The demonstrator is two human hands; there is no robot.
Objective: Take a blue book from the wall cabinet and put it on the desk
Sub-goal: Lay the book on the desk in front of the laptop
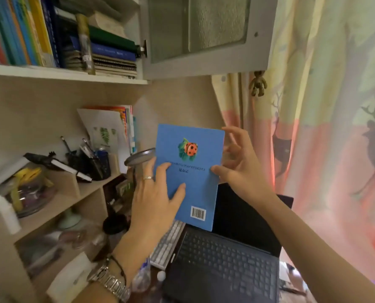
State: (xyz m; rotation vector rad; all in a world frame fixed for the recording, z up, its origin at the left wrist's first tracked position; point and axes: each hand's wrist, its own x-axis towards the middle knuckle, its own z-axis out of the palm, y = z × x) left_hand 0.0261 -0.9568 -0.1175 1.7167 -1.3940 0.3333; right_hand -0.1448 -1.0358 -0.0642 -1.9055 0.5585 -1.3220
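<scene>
The book (pixel 190 173) is held in mid-air at the centre, above the laptop (pixel 223 265) at 6 o'clock. The left hand (pixel 153 197) lies on its cover from 7 o'clock; the right hand (pixel 239 162) grips its edge from 3 o'clock. The wall cabinet (pixel 68 72) sits at 11 o'clock, its door (pixel 206 33) at 12. Desk shelves (pixel 57 204) stand at 9 o'clock, a curtain (pixel 335 127) at 3. A keyboard (pixel 168 243) lies just left of the laptop.

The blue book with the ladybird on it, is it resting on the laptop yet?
Cannot tell. In the head view both hands hold the blue book upright, and its lower corner overlaps the laptop; no gap or contact shows plainly.
</scene>
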